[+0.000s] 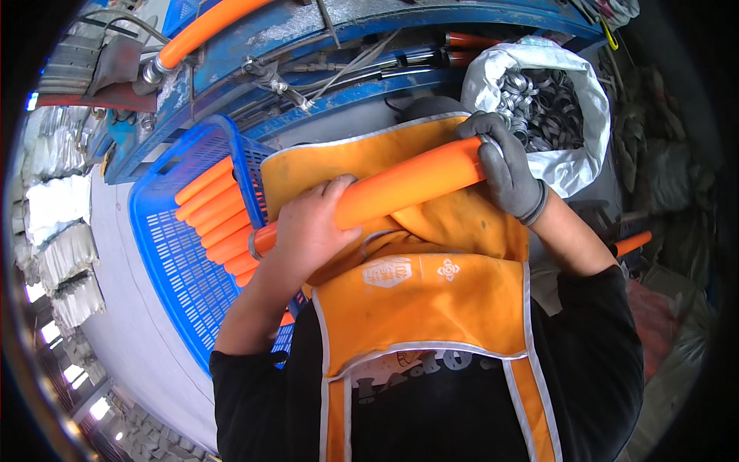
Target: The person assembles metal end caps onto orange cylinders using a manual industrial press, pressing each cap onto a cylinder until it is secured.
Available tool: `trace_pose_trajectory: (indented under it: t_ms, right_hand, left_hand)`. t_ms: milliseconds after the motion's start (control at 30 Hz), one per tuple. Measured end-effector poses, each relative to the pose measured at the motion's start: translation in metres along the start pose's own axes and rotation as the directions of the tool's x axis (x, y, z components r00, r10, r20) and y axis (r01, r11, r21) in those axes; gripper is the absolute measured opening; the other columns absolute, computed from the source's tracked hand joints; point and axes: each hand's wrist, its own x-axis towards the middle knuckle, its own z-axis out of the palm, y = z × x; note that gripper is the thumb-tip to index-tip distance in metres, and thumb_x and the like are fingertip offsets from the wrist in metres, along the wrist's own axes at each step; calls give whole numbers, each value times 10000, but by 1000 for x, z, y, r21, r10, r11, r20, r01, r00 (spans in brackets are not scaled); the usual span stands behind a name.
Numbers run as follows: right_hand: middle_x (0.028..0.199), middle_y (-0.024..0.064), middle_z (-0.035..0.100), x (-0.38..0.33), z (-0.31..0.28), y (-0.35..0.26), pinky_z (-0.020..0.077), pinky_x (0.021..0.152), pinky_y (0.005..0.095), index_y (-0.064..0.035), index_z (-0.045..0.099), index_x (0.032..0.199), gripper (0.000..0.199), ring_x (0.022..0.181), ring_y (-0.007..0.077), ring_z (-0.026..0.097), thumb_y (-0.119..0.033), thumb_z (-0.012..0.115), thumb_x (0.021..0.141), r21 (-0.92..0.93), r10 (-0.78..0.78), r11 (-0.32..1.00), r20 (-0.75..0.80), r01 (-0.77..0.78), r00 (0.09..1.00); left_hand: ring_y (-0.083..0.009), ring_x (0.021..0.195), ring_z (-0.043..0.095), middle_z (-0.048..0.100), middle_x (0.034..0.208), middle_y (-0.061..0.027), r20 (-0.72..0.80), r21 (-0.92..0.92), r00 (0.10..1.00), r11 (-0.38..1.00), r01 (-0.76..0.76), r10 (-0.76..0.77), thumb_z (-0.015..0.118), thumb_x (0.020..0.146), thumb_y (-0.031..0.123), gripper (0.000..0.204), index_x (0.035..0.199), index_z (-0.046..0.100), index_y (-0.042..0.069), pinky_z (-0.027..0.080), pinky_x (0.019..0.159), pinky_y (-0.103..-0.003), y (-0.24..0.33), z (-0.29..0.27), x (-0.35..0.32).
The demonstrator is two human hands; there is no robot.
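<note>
An orange tube (416,181) lies slantwise across my lap, its right end higher in the picture. My bare left hand (312,223) is wrapped round it near its left end, where a thin metal ring (252,245) shows. My right hand (509,169), in a grey glove, closes over the other end of the tube. A bit of shiny metal shows there under the gloved fingers, mostly hidden. Just beyond that glove stands a white woven sack (593,92) holding many loose metal hose clamps (550,108).
A blue plastic basket (165,254) with several orange tubes (215,208) stands at my left. Ahead runs a blue metal bench (369,50) with rods and another orange hose (208,35) on it. Stacked sheets (61,208) line the far left. An orange-ended piece (633,243) lies at right.
</note>
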Motion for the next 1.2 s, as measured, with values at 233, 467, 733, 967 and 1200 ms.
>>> trace_pose_trajectory:
  t_ms: [233,467,733,967,1200]
  right_hand:
    - [1014,172,573,8,-1,1,460,879,340,26,537,1121,259,938,273,591,-156,403,994,-41,-35,999,-23,34,999]
    - [1170,84,631,23,-28,30,483,847,335,-26,555,1234,411,964,181,607,-359,407,1046,376,182,908,40,-183,983]
    - [1258,220,622,-83,-116,213,511,923,457,-58,641,1198,428,1122,377,626,-369,493,944,-945,522,92,-222,-313,824]
    - [1192,195,670,-72,-104,239,528,925,452,-120,709,1129,352,1093,363,657,-343,517,935,-846,857,10,-268,-533,441]
    - [1162,223,666,-101,-103,277,540,879,470,-88,691,1078,288,1052,387,662,-270,541,912,-828,801,57,-296,-558,520]
  left_hand:
    - [-319,972,681,693,1085,-130,-57,66,998,998,0,4,777,721,210,518,1198,600,112,545,816,-411,1,4,3]
    - [-347,1037,646,668,1122,-161,-129,73,991,997,-24,33,822,699,234,579,1208,599,69,513,892,-417,-9,-27,6]
    - [-345,992,615,654,1061,-132,-481,181,856,977,-115,190,815,686,156,556,1198,615,73,484,861,-427,-60,-102,19]
    - [-341,1008,624,658,1077,-135,-567,339,796,941,-9,212,816,698,138,554,1210,616,66,485,878,-420,-73,-157,39]
    - [-313,1049,613,655,1071,-95,-648,478,711,873,102,271,812,679,142,598,1242,612,169,456,933,-439,-84,-202,100]
